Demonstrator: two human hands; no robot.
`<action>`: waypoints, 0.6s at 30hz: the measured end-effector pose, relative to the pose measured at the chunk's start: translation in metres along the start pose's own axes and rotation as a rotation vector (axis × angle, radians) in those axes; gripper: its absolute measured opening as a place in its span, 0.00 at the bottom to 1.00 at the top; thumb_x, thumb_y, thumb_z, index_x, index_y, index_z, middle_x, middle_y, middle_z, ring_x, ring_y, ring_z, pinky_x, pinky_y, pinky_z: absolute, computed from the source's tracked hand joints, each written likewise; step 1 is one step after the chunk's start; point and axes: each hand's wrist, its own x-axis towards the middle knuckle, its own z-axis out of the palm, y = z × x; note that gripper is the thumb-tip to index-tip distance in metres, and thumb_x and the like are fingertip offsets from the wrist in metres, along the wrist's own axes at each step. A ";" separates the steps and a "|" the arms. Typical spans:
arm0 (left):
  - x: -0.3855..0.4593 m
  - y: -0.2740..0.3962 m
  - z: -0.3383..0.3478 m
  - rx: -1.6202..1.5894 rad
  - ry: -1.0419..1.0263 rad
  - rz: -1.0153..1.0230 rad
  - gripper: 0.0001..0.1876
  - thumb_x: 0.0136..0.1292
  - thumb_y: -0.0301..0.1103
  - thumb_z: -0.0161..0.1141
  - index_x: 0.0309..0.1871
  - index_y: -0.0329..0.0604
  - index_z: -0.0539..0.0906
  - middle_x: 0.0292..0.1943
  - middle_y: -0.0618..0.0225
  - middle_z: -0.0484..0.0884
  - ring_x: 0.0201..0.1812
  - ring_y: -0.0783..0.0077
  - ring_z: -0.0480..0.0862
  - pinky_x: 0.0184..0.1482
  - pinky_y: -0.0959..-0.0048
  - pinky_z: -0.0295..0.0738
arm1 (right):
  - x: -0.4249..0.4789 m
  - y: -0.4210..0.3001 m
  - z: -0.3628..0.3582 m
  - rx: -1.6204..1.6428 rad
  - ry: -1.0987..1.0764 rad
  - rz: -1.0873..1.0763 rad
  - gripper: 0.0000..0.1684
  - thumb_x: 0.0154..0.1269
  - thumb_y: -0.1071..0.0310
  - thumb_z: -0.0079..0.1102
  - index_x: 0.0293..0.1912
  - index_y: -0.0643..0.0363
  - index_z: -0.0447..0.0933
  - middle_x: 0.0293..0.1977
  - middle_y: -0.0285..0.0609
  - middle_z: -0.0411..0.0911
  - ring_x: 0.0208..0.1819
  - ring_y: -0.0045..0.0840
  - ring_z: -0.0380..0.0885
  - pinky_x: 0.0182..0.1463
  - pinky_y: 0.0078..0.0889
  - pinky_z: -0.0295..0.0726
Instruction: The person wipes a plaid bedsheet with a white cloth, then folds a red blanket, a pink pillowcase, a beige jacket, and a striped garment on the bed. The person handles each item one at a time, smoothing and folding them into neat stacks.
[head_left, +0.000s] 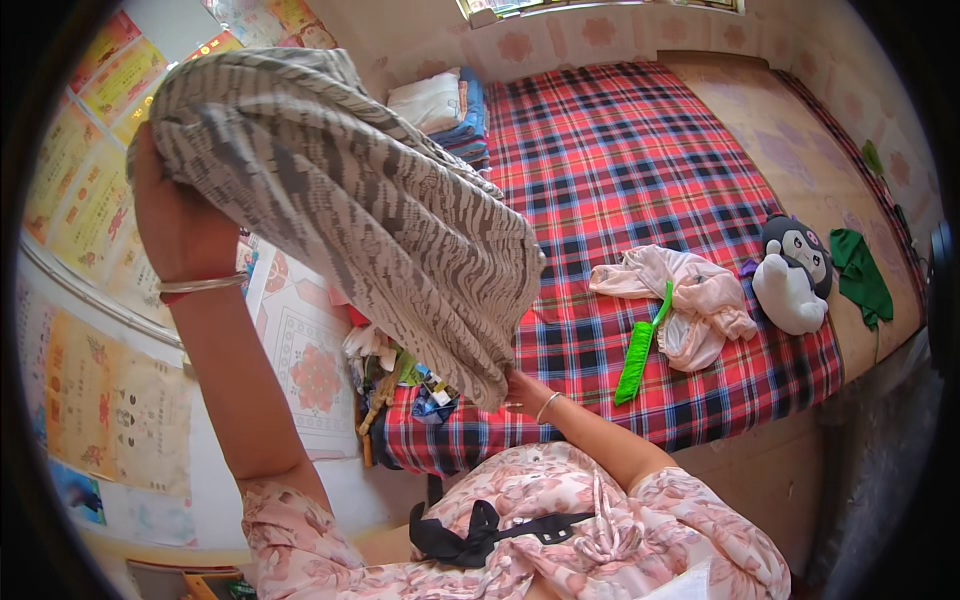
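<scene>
A grey-and-cream cloth (352, 195) with a wavy striped pattern is stretched between my two hands in front of me. My left hand (180, 214) is raised high at the left and grips one end, its fingers partly hidden behind the fabric. Lower down, near the front of the bed, my right hand (525, 394) pinches the other end by its corner. The cloth hangs in slanting folds and hides part of the bed behind it. Whether it is a garment or a plain piece of fabric I cannot tell.
On the plaid bedsheet (592, 165) lie a crumpled pink garment (690, 300) and a green brush (636, 364). Farther right are a plush toy (795, 274) and a green cloth (861, 270). Folded textiles (450, 112) are stacked at the back. Papers cover the left wall (112, 397).
</scene>
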 end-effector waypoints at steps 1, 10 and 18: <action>-0.003 0.004 0.005 0.038 0.057 0.038 0.18 0.68 0.42 0.44 0.50 0.38 0.74 0.48 0.62 0.77 0.50 0.66 0.76 0.53 0.66 0.70 | -0.003 -0.007 0.004 0.150 -0.045 -0.063 0.34 0.62 0.41 0.45 0.61 0.52 0.63 0.58 0.40 0.65 0.58 0.29 0.66 0.61 0.34 0.63; -0.003 -0.022 -0.047 0.212 0.420 0.016 0.21 0.66 0.48 0.46 0.51 0.40 0.74 0.48 0.63 0.77 0.46 0.68 0.79 0.49 0.70 0.73 | -0.046 -0.090 -0.006 0.223 0.162 -0.499 0.21 0.61 0.61 0.51 0.52 0.60 0.70 0.45 0.39 0.76 0.45 0.25 0.76 0.47 0.29 0.74; -0.109 -0.238 -0.154 0.469 0.515 -0.478 0.29 0.63 0.50 0.51 0.54 0.29 0.71 0.46 0.60 0.77 0.45 0.71 0.78 0.48 0.74 0.72 | -0.150 -0.118 -0.097 -0.021 0.250 -0.659 0.13 0.60 0.70 0.49 0.43 0.64 0.73 0.37 0.38 0.77 0.39 0.21 0.77 0.47 0.24 0.75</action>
